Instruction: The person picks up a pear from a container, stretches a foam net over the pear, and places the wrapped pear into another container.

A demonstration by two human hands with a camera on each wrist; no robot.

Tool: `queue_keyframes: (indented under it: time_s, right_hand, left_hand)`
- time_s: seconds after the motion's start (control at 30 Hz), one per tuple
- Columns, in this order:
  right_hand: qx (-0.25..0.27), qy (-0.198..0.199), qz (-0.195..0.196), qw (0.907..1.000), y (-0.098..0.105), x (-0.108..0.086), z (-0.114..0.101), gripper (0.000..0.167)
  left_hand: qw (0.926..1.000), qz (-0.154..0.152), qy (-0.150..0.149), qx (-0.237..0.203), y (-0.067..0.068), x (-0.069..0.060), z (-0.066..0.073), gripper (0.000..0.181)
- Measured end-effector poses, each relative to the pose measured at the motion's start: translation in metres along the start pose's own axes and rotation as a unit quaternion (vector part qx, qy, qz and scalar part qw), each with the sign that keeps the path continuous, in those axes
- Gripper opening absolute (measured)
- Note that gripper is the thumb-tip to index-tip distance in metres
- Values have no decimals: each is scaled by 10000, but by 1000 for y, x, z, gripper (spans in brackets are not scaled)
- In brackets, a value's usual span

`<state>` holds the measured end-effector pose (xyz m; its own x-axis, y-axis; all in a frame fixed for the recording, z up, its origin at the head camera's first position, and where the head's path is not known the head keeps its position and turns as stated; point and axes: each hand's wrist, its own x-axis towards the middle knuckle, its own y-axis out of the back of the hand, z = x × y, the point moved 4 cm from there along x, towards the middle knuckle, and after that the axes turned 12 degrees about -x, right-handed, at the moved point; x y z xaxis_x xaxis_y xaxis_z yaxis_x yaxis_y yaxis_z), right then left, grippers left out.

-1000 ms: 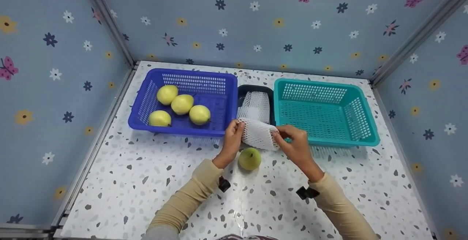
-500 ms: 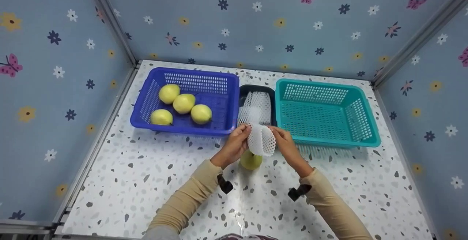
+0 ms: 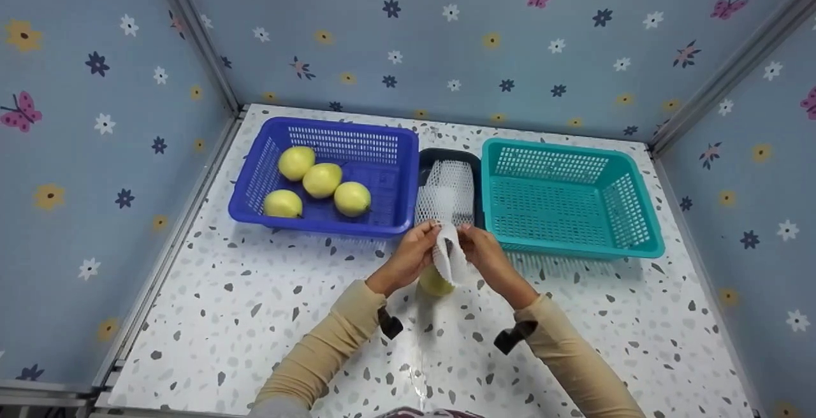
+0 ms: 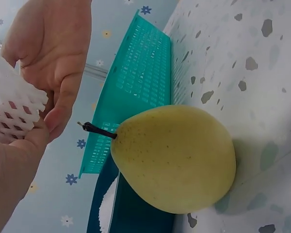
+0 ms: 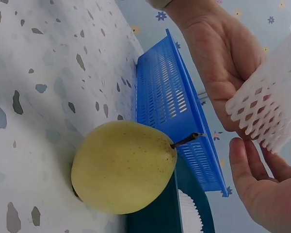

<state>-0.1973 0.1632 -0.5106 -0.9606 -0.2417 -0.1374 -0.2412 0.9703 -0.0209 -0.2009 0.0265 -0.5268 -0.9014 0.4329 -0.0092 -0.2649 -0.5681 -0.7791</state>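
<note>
The left hand (image 3: 410, 257) and right hand (image 3: 489, 255) had their fingers pinched on the edge of a white foam net (image 3: 455, 270), its diamond mesh squeezed into a narrow loop. Just below, apart from it, a yellow pear (image 4: 177, 160) stood on the speckled tabletop (image 3: 255, 316) — stem up, skin finely freckled. The rims of the blue basket (image 3: 319, 225) and teal basket (image 3: 574, 250) flanked the hands; tabletop stretched between the forearms (image 3: 328, 341).

Held net (image 3: 456, 271): runs past the left edge of the left wrist view.
Pear (image 3: 435, 287): is partly hidden by the held net, head view.
Dark tray (image 3: 470, 155): near end is covered, head view.
Tray nets (image 3: 454, 177): count is not discernible.
Sleeves (image 3: 577, 354): head view's lower edge truncates both.
</note>
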Motion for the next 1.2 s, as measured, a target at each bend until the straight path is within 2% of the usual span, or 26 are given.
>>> queue_keyframes:
  time_s: [0.17, 0.37, 0.47, 0.6, 0.77, 0.87, 1.1, 1.2]
  right_hand:
    - [775, -308, 198, 9963, -1, 1, 5, 24]
    - [1469, -793, -19, 9860, -4, 1, 9, 28]
    - [1790, -948, 25, 9793, -4, 1, 11, 30]
    - [2077, -1039, 432, 9717, -4, 0, 14, 28]
    - [2090, -1090, 610, 9699, -4, -4, 22, 23]
    - [1979, -1147, 613, 9715, -3, -6, 28, 22]
    - [1775, -1178, 586, 9753, -1, -9, 44, 24]
    - [1664, -1188, 528, 9774, -1, -10, 50, 24]
  left_hand:
    - [9993, 17, -65, 355, 4, 0, -1, 13]
    - [9983, 68, -95, 563, 9, -1, -3, 13]
    - [9986, 139, 65, 498, 11, -3, -5, 12]
    - [9983, 428, 395, 10, 15, -6, -7, 19]
    - [9923, 950, 514, -603, 22, -10, -8, 21]
    - [9902, 1019, 554, -782, 25, -13, -10, 22]
    - [9907, 998, 652, -652, 34, -18, -16, 32]
    - [9915, 997, 673, -487, 38, -20, -19, 27]
